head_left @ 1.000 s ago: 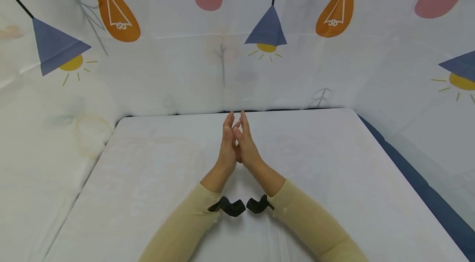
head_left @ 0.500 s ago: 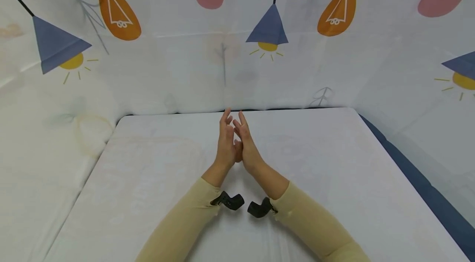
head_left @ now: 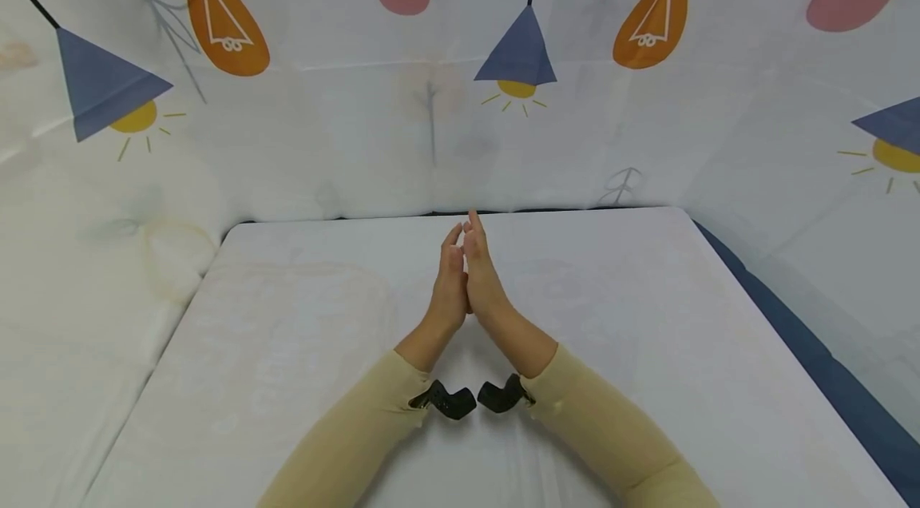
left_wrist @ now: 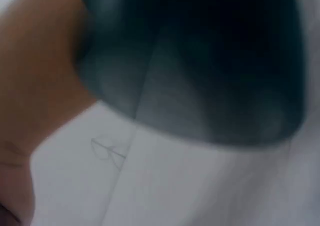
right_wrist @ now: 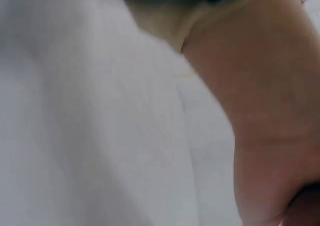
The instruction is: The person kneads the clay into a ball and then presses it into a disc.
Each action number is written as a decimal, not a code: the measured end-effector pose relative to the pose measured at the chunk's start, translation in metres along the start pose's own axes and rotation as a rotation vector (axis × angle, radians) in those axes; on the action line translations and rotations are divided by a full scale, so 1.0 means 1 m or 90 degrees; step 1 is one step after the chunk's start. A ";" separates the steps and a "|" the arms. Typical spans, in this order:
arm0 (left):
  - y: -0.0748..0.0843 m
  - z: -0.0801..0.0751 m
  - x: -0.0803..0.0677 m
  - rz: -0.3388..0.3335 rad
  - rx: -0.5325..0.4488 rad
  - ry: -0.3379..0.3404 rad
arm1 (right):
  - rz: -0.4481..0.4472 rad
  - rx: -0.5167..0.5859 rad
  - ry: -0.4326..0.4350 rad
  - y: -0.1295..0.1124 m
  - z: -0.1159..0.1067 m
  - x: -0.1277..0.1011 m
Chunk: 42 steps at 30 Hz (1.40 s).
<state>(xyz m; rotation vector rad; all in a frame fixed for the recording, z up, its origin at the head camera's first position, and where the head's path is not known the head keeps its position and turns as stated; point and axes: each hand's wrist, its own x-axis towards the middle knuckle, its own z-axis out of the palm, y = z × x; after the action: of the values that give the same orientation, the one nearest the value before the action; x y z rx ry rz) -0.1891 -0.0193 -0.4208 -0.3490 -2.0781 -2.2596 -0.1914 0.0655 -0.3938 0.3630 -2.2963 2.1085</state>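
Note:
My left hand (head_left: 449,284) and right hand (head_left: 486,276) stand palm against palm over the middle of a white-covered table (head_left: 309,364). Their fingers are straight and point toward the far edge. I see no object between the palms, though the inner faces are largely hidden. In the left wrist view only the wrist and base of the left hand (left_wrist: 15,186) show at the left edge, beside a large blurred dark shape (left_wrist: 225,60). The right wrist view shows the wrist and heel of the right hand (right_wrist: 265,181) at the right.
Black angled wrist mounts (head_left: 453,402) stick out below both beige sleeves (head_left: 359,420), close to each other. Behind the table hangs a white cloth (head_left: 359,140) printed with lamps and bulbs. A dark blue strip (head_left: 805,332) runs along the right edge.
Half a second ago the fingers were more spread and the hands gapped and offset. Now the left hand has shifted slightly right and the palms lie closer together, fingers straighter.

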 end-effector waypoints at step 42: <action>-0.005 -0.003 -0.003 0.011 0.031 -0.075 | -0.118 0.006 0.035 0.010 -0.008 -0.008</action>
<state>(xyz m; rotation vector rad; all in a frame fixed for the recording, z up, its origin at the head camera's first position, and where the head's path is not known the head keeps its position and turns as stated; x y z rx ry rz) -0.1877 -0.0223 -0.4260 -0.5074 -2.1731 -2.2251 -0.1864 0.0751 -0.4038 0.4899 -2.1315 2.0162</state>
